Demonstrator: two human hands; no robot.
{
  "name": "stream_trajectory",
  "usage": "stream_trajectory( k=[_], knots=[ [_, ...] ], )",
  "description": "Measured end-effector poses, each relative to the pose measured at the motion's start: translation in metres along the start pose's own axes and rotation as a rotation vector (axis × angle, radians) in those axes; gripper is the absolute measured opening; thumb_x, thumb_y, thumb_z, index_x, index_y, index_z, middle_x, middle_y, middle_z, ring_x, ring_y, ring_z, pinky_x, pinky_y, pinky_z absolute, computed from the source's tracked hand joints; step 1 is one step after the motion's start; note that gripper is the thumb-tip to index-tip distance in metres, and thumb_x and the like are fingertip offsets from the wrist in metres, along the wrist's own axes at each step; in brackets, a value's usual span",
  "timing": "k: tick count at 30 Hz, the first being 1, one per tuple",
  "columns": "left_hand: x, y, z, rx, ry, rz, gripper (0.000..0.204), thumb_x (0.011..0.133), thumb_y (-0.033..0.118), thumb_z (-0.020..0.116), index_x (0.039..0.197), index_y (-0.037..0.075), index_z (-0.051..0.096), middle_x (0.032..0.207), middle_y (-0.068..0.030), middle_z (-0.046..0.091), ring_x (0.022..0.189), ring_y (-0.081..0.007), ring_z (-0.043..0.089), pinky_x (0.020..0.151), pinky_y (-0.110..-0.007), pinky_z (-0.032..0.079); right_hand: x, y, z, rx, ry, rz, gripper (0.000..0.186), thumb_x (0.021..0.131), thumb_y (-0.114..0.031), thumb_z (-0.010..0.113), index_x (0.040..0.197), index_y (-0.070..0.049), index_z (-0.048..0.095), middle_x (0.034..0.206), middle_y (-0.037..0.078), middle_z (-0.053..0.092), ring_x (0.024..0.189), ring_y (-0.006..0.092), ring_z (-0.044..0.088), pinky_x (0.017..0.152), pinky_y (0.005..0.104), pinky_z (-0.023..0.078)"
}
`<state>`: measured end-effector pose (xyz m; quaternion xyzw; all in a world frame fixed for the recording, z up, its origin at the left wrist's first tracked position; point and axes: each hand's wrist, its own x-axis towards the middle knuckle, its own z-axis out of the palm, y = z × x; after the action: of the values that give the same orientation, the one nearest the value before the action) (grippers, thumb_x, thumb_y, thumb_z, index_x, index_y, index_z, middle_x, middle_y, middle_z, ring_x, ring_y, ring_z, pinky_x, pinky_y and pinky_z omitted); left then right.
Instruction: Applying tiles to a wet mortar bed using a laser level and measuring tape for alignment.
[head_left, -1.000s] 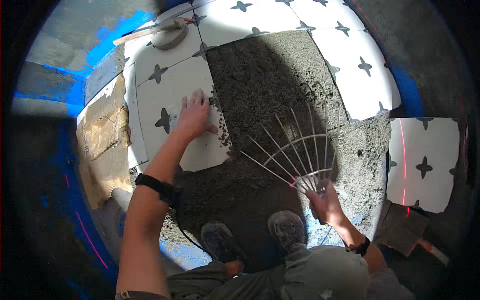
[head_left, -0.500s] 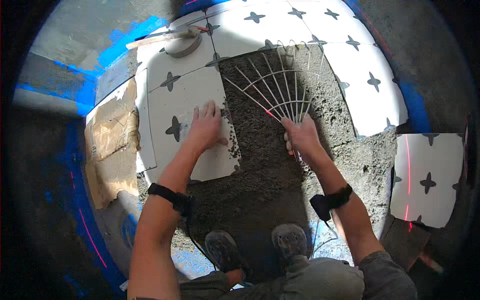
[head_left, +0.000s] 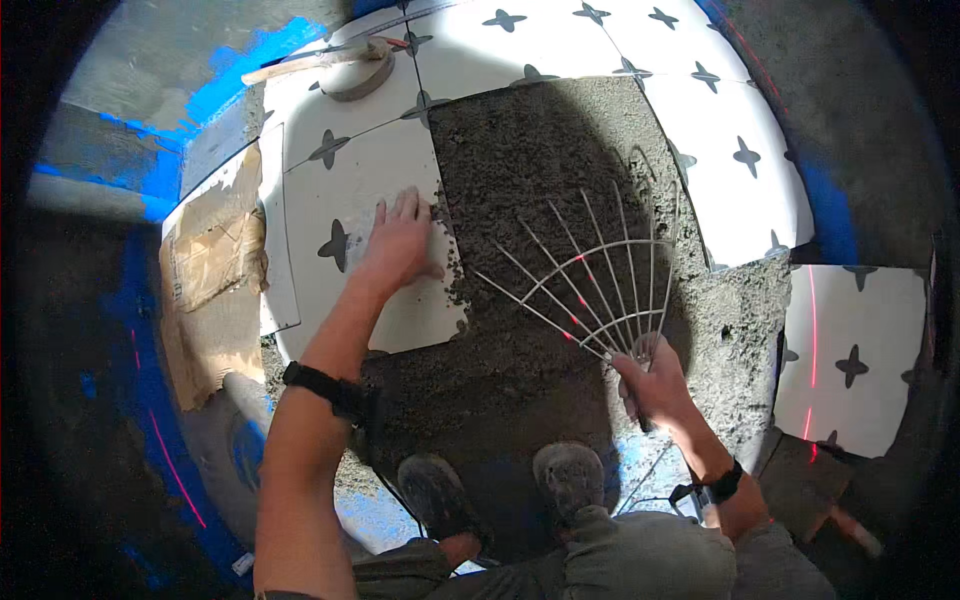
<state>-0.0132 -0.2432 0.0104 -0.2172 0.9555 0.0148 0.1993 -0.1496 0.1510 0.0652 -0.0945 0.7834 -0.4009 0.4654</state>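
Observation:
My left hand (head_left: 398, 248) lies with fingers apart on a white tile (head_left: 365, 305) with dark four-point motifs, near its right edge, where crumbs of mortar lie. My right hand (head_left: 655, 385) is closed on the short handle of a metal fan rake (head_left: 585, 285), whose thin tines point away from me and spread over rough, grey, damp mortar (head_left: 520, 140). Red laser spots fall on the tines. The mortar bed is half in shadow, bordered by laid tiles at the far side, left and right.
A mallet (head_left: 355, 75) with a pale handle rests on the upper-left tiles. Torn cardboard (head_left: 210, 310) lies at left. A separate tile (head_left: 845, 370) with a red laser line is at right. Blue-marked dark edges (head_left: 150, 270) surround the area. My shoes (head_left: 568, 475) are below.
The rake in my right hand went forward to the far part of the mortar half a second ago and is now back nearer me. My left hand has stayed on the tile.

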Motion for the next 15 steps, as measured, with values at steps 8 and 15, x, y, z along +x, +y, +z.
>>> stream_trajectory(
  k=[8, 15],
  knots=[
    [0.016, 0.0, 0.023, -0.238, 0.171, -0.011, 0.077, 0.098, 0.037, 0.065, 0.154, -0.009, 0.039, 0.166, -0.0317, 0.032, 0.158, -0.0455, 0.026, 0.13, -0.054, 0.019, -0.027, 0.078, -0.018, -0.041, -0.044, 0.014, 0.039, 0.108, -0.03, 0.065, 0.115, 0.0, 0.041, 0.059, 0.006, 0.055, 0.045, 0.0155, 0.055, 0.04, 0.0333, 0.044],
    [-0.003, 0.08, 0.064, -0.485, 0.61, -0.014, 0.069, 0.105, 0.031, 0.056, 0.157, -0.009, 0.035, 0.168, -0.0303, 0.03, 0.158, -0.0464, 0.025, 0.129, -0.053, 0.021, -0.092, 0.127, -0.047, 0.073, -0.027, 0.154, 0.033, 0.106, -0.025, 0.065, 0.119, -0.002, 0.045, 0.071, 0.007, 0.061, 0.057, 0.0166, 0.06, 0.044, 0.0341, 0.045]
  ],
)
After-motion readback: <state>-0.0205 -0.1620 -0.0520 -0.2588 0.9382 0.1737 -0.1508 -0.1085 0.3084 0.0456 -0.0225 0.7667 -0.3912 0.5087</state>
